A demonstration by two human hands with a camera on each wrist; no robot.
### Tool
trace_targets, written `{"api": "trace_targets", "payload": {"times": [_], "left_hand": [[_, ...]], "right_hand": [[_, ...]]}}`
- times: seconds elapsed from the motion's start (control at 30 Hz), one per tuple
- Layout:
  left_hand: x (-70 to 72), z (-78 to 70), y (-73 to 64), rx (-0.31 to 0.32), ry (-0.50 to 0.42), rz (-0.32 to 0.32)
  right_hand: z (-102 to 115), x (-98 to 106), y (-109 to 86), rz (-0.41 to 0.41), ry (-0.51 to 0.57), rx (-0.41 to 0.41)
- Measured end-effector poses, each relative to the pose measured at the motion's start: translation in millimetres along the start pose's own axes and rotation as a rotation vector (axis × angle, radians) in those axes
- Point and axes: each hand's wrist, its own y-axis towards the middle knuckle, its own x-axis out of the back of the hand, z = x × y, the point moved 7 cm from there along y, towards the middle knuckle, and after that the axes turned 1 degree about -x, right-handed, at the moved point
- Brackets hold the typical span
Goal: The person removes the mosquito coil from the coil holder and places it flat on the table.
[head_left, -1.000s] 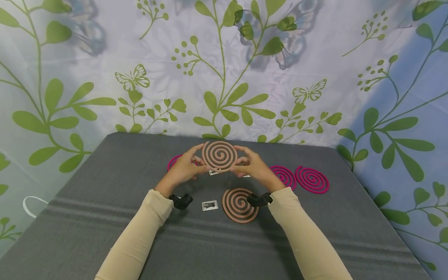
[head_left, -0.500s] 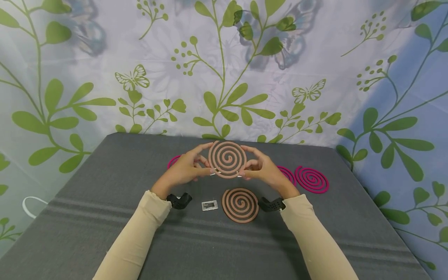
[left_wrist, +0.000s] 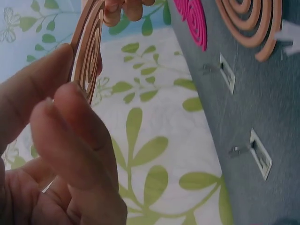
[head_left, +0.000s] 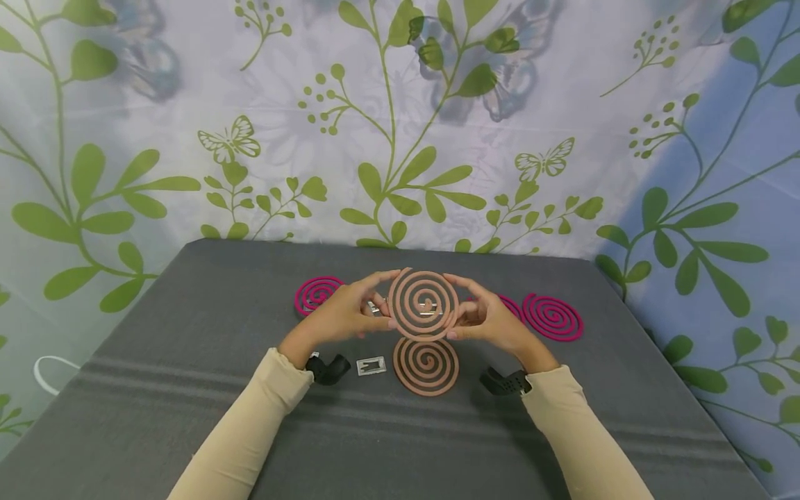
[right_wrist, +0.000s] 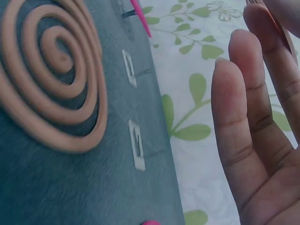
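A brown mosquito coil (head_left: 427, 305) is held up above the table, its flat face toward the head camera. My left hand (head_left: 337, 312) pinches its left edge between thumb and fingers. On the opposite edge, my right hand (head_left: 494, 321) grips it the same way. The left wrist view catches this raised coil (left_wrist: 88, 54) nearly edge-on. Below it, overlapped by its lower rim in the head view, a second brown coil (head_left: 428, 362) lies flat on the table. Left of that coil sits a small metal coil stand (head_left: 371, 366).
Pink coils lie on the grey table (head_left: 350, 444): one (head_left: 554, 318) at the right, another (head_left: 316, 296) behind my left hand, a third (head_left: 514, 307) partly hidden by my right. More metal stands (left_wrist: 260, 152) show in the left wrist view. A patterned curtain (head_left: 281, 125) hangs behind.
Both hands have carried the brown coil to the right and a little nearer, so it now overlaps the coil on the table. The pink coil at left shows more.
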Motion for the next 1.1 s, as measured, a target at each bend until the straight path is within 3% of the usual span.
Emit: {"api": "trace_targets", "payload": {"times": [0.5,0.73,0.93,1.1], "left_hand": [[-42.0,-0.1,7.0,-0.048,0.038,0.025],[-64.8,4.3,10.1,-0.008,0.021,0.037],[-80.2,5.9,14.3,0.023,0.072,0.034],[-94.0,7.3,19.9,0.07,0.029,0.051]], "right_hand": [[-8,14,-38.2,-0.032,-0.123,-0.002],[-15,22,-55.1,-0.021,-0.136,-0.007],[-24,27,-66.1,-0.009,-0.137,-0.062],[-29,33,-75.7,-0.004,-0.157,-0.1]]}}
